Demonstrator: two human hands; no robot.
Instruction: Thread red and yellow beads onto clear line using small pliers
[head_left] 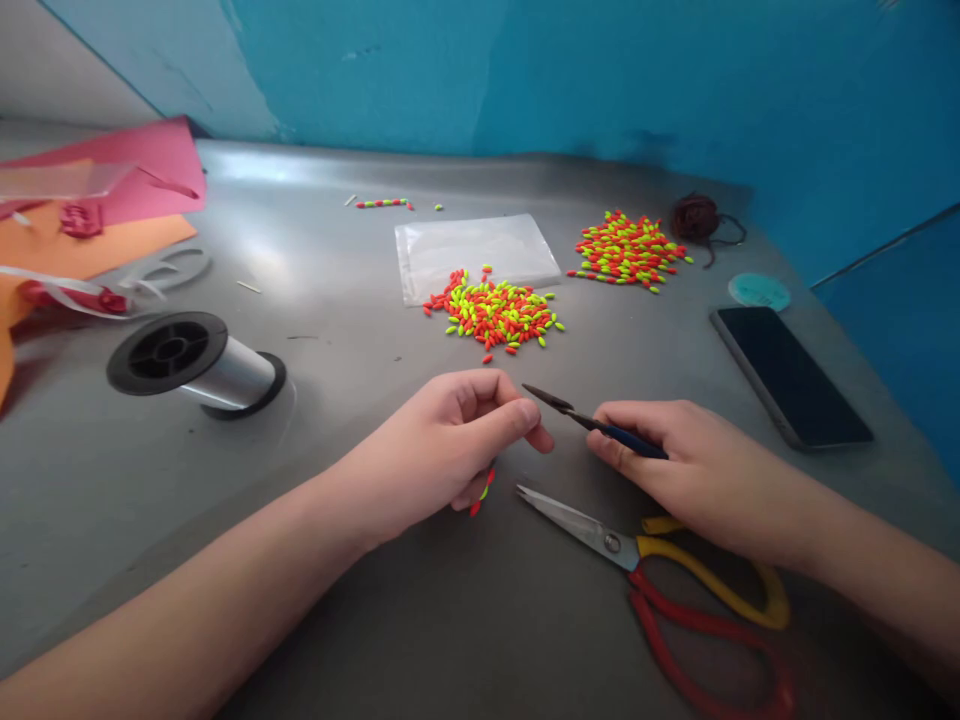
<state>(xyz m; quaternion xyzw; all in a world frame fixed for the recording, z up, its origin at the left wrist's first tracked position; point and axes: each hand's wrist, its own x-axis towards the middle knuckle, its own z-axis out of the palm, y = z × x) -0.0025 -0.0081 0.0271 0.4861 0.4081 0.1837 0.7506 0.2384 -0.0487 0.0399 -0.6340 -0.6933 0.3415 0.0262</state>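
Observation:
My left hand [450, 440] is curled in a pinch near the table's middle, with a short string of red and yellow beads [481, 493] hanging from under its fingers. My right hand [679, 455] grips small dark pliers [592, 420] whose tip points left towards my left thumb. Closed scissors with yellow and red handles [660, 570] lie just in front of both hands. A heap of red and yellow beads [496, 312] lies beyond my hands, with a second heap [628, 250] farther right.
A spool of clear line [196, 362] lies at the left. A clear plastic bag [472, 255] sits behind the near heap. A phone [789, 372], a teal disc [759, 291] and dark thread [696, 216] are at the right. Pink and orange paper [112, 200] lies far left.

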